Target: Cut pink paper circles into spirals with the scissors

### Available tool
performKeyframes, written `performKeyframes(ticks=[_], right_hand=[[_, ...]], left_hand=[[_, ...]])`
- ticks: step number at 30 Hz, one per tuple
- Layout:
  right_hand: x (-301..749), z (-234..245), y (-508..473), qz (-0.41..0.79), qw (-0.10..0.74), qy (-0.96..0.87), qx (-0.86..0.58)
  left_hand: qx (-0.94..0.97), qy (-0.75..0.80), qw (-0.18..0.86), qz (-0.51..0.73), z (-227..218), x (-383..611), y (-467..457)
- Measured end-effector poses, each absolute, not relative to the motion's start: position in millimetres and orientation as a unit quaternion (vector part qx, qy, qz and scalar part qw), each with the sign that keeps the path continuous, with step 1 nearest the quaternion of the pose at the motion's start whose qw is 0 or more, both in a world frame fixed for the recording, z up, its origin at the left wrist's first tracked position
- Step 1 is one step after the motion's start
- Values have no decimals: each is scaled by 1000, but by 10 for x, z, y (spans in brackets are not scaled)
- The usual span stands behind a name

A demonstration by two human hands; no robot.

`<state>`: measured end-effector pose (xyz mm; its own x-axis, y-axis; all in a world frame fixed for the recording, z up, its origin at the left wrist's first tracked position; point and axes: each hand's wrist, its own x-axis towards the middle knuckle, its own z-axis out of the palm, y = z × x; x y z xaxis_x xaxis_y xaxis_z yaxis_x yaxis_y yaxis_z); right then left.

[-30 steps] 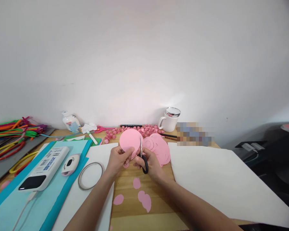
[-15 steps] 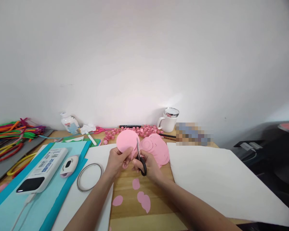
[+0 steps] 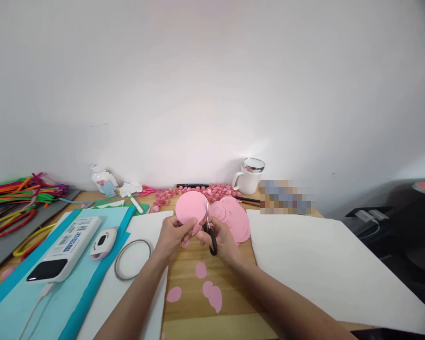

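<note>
My left hand (image 3: 176, 234) pinches a round piece of pink paper (image 3: 190, 207) by its lower edge, thumb on top. In my right hand (image 3: 222, 240) is a pair of scissors (image 3: 208, 226) with black handles, their blades pointing up at the right edge of the pink circle. Whether the blades have the paper between them is hard to make out. Behind my right hand lies a pile of pink paper circles (image 3: 236, 219). Small pink paper scraps (image 3: 212, 296) rest on the wooden table (image 3: 187, 321) below my hands.
Small rolled pink paper pieces (image 3: 219, 192) lie at the back beside a white mug (image 3: 250, 177). White boards (image 3: 318, 264) flank my arms. To the left are a tape roll (image 3: 132, 259), a white power bank (image 3: 65, 248), a bottle (image 3: 105, 180) and coloured pipe cleaners (image 3: 24, 196).
The scissor blades have moved up along the right edge of the circle and look closer together. Paper and both hands have shifted slightly right in view.
</note>
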<state>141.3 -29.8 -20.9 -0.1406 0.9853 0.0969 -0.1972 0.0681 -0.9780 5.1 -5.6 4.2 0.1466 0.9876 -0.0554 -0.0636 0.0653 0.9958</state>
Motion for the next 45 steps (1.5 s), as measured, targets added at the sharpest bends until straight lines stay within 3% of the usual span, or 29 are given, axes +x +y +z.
performKeyframes(ticks=[29,36,45], right_hand=[[1432,-255,-271,584,521,-482,-395],[1406,-284,-284,578,514,-484,-409],[1392,-238,-333,597,504,-487,-391]], left_hand=[[506,439,560,488,11,25,-32],[478,408,608,485,10,31,-36],[490,461,560,483,2,19,-34]])
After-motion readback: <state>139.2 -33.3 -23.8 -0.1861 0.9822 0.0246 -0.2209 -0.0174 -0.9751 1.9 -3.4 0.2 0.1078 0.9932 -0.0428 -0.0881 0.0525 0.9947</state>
